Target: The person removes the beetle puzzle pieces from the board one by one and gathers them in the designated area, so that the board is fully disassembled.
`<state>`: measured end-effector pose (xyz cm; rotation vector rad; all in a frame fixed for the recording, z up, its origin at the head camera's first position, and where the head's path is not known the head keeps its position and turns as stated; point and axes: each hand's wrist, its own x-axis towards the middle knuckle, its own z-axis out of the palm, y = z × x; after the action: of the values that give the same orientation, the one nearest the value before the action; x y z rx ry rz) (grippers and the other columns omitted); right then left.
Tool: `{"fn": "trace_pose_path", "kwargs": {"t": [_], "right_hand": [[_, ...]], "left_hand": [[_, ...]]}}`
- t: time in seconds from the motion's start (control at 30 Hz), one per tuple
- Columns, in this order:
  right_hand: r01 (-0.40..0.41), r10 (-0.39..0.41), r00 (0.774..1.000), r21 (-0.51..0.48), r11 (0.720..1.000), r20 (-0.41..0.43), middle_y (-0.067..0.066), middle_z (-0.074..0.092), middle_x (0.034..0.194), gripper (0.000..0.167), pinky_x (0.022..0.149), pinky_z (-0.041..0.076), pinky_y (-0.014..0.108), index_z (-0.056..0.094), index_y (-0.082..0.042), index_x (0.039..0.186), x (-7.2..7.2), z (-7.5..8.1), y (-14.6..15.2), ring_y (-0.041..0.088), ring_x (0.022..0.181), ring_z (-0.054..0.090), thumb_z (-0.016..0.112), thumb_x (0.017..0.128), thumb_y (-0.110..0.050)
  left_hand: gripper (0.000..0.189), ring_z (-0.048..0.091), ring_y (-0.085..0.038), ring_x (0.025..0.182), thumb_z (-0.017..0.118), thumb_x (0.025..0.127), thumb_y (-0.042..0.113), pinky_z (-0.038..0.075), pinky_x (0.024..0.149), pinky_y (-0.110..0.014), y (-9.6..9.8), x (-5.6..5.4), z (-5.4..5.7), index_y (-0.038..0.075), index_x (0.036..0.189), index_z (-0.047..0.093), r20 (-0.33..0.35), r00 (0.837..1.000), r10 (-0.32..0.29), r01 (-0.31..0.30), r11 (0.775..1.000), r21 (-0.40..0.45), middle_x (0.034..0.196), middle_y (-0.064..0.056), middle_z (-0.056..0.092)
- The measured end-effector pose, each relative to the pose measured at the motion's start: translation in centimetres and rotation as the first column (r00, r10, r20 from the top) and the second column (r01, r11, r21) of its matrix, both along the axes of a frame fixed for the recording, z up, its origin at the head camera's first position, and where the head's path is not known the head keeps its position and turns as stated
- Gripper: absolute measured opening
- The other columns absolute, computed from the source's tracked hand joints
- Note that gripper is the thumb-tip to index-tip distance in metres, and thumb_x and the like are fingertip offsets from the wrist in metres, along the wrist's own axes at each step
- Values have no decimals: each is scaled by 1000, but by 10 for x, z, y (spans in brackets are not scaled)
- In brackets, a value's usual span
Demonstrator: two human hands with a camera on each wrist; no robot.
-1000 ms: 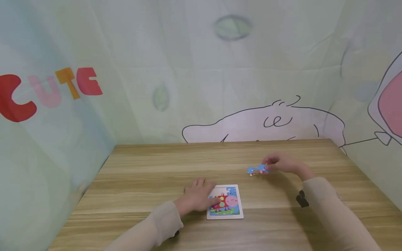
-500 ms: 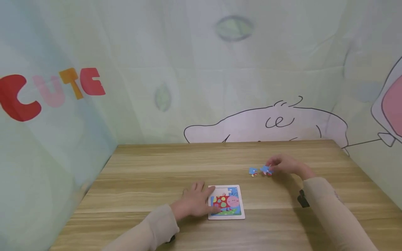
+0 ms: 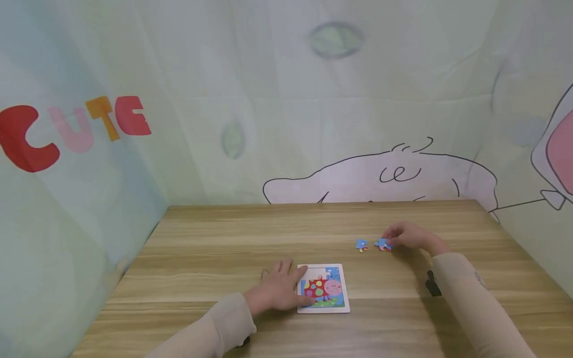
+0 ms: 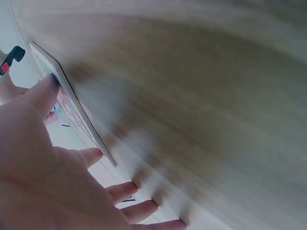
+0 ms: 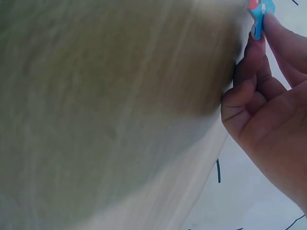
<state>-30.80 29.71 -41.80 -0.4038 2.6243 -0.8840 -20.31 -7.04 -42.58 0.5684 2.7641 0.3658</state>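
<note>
A small square jigsaw puzzle (image 3: 324,310) with a white border lies on the table, showing a pink pig-like face and a red spotted body. A pale bare patch shows at its upper left. My left hand (image 3: 279,287) rests at its left side with fingers spread, thumb and forefinger over the border. The left wrist view shows the thumb (image 4: 45,91) on the puzzle's edge. Farther back on the right, my right hand (image 3: 408,235) pinches a blue jigsaw piece (image 3: 382,244) between thumb and finger. Just left of it lies another blue jigsaw piece (image 3: 361,244).
The wood-grain table (image 3: 224,238) runs back to a printed curtain (image 3: 277,99) with cartoon drawings and coloured letters. Black wrist devices (image 3: 432,283) show beneath the beige sleeves (image 3: 474,298).
The two blue pieces, overlapping or joined earlier, have come apart. My right hand has shifted slightly right with one piece. My left thumb has slid down the puzzle toward its lower left.
</note>
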Motion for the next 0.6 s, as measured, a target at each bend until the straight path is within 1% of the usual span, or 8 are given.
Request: {"fn": "trace_pose_path", "kwargs": {"t": [0.1,0.3,0.4,0.6], "right_hand": [[0,0,1000,12,1000,-2,7,67,96,17,80,43,35,68,0,101,0,-1,0,18,89,53,63,88,-11],[26,-26,1000,46,999,2,8,67,100,19,85,44,43,68,-1,103,0,-2,-1,21,93,56,63,89,-12],[19,-19,1000,49,999,-6,11,67,101,20,85,45,45,67,1,104,1,-1,-1,23,94,56,62,90,-12],[20,-19,1000,50,999,-10,10,67,98,20,83,45,42,67,2,104,2,1,-2,21,91,56,62,90,-11]], "left_hand": [[82,28,-40,135,65,80,62,22,103,-70,0,0,0,19,146,43,3,1000,0,0,1000,-3,149,-18,32],[82,27,-41,135,65,80,63,23,104,-70,1,1,2,18,146,43,4,1000,-3,3,1000,-8,150,-19,31],[83,27,-41,136,64,80,63,23,104,-69,1,1,3,18,146,42,3,1000,-4,4,1000,-10,150,-19,31],[83,27,-41,135,65,80,62,23,104,-69,2,1,3,19,146,42,3,1000,-2,2,1000,-12,150,-19,31]]}}
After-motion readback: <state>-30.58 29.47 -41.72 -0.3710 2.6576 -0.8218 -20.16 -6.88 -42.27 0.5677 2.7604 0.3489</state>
